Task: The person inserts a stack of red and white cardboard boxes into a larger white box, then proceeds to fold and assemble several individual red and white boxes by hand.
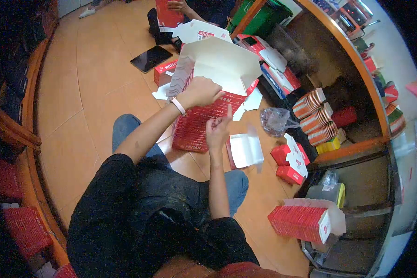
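Both hands folding a red carton over the person's knees.
Left hand curls over the stiff red-and-white printed carton, gripping its white cardboard flap; right hand pinches the lower edge, fingers half bent.

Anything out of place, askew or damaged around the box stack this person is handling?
Nothing looks damaged. The stack of red boxes leans while the left hand and right hand grip it. White card scraps lie loose on the floor, and an open box lies beside the stack.
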Motion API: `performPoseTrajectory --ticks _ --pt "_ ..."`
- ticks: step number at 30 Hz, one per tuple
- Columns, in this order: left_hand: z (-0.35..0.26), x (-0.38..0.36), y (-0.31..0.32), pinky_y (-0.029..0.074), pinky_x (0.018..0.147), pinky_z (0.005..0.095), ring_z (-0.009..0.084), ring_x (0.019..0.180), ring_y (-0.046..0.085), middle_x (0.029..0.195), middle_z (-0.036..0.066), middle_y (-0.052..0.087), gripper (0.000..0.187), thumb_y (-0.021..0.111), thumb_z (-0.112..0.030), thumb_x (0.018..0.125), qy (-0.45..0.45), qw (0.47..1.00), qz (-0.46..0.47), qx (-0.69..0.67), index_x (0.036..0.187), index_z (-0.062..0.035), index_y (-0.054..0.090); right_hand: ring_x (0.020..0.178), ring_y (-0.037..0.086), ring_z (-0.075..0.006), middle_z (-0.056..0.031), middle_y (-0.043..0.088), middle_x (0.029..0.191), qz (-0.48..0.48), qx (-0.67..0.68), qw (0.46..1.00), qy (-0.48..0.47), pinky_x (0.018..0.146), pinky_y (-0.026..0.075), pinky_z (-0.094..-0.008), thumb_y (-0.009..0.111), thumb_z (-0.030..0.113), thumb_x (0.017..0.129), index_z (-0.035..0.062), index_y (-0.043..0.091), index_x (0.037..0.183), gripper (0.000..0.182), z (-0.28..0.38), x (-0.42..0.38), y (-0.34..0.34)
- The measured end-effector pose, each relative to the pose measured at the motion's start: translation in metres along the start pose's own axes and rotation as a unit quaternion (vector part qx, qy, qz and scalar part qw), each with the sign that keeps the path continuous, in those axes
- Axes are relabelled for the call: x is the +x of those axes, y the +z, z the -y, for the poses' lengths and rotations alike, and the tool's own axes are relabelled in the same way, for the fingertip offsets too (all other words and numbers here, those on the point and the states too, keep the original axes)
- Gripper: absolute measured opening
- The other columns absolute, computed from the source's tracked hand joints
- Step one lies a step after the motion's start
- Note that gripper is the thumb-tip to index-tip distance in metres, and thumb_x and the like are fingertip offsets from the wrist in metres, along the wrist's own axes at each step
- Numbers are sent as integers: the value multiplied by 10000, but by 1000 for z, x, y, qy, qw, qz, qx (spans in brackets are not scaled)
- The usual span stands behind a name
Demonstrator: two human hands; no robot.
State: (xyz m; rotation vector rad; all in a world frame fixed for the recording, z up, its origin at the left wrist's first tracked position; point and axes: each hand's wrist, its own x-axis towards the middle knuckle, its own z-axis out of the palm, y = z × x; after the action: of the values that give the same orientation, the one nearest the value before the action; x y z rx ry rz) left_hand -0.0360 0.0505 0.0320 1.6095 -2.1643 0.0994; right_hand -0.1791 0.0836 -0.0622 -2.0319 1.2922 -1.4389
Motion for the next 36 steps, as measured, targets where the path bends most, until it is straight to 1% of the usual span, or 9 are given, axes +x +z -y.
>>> performPoseTrajectory --ticks 6,12,19,22,25,27,31,33,36 --pt "-3 -2 -4 465 621 463 350 663 604 672 172 608 358 438 -377 865 -1 1000 3 6 756 -92 625 554 504 -173 -48 453 626 92 -57 994 29 537 432 -334 541 6 734 132 194 1370 735 4 5 -4" --pt "-4 -3 -4 476 609 446 332 650 612 659 158 613 350 446 -363 862 5 1000 -3 13 757 -92 640 559 497 -177 -51 451 642 -52 17 998 -24 546 426 -333 547 11 728 125 211 1361 726 -1 7 1" --pt "-4 -10 2 471 603 449 332 636 609 653 166 607 352 461 -369 854 29 999 -20 13 739 -88 639 547 457 -157 -44 435 651 15 -57 998 -7 535 413 -317 547 13 745 113 229 1353 693 4 9 -8" --pt "-15 -19 -2 472 604 444 329 636 609 652 162 609 360 465 -381 852 21 1000 -9 6 741 -90 645 527 448 -160 -46 410 604 -97 77 992 19 516 403 -321 544 44 762 103 350 1295 571 15 15 -17" --pt "-23 -35 -18 473 613 435 316 658 615 687 161 618 348 482 -380 846 3 999 34 -35 778 -82 648 485 425 -184 -73 408 529 -39 -45 998 -23 479 371 -325 553 70 771 40 520 1092 325 10 22 -38" --pt "-20 -40 -33 471 644 430 311 723 612 718 162 615 282 520 -327 833 -74 989 25 -124 840 -69 633 493 441 -204 -76 453 551 -178 -112 975 -70 476 358 -330 555 75 772 -5 514 1020 263 -45 11 -48" --pt "9 -55 -58 448 754 414 335 899 556 885 170 566 276 567 -198 786 -59 996 -59 -10 1026 -65 543 707 588 -303 -155 559 712 -269 -201 875 349 660 456 -398 604 202 747 -47 340 1196 577 -136 -33 -111" --pt "24 -63 -39 432 787 413 350 928 531 956 178 523 322 555 -168 776 -54 993 -81 -62 1076 -70 496 989 530 -402 -284 473 1150 -29 -272 902 335 864 428 -424 665 256 675 -41 307 1249 739 -251 -79 -130" --pt "42 -66 -20 402 847 426 391 988 488 1115 223 425 407 495 -81 764 -117 984 46 -125 1160 -59 406 1024 516 -379 -295 483 1127 -17 -171 886 432 886 420 -401 686 249 628 -35 300 1265 798 -288 -97 -129"
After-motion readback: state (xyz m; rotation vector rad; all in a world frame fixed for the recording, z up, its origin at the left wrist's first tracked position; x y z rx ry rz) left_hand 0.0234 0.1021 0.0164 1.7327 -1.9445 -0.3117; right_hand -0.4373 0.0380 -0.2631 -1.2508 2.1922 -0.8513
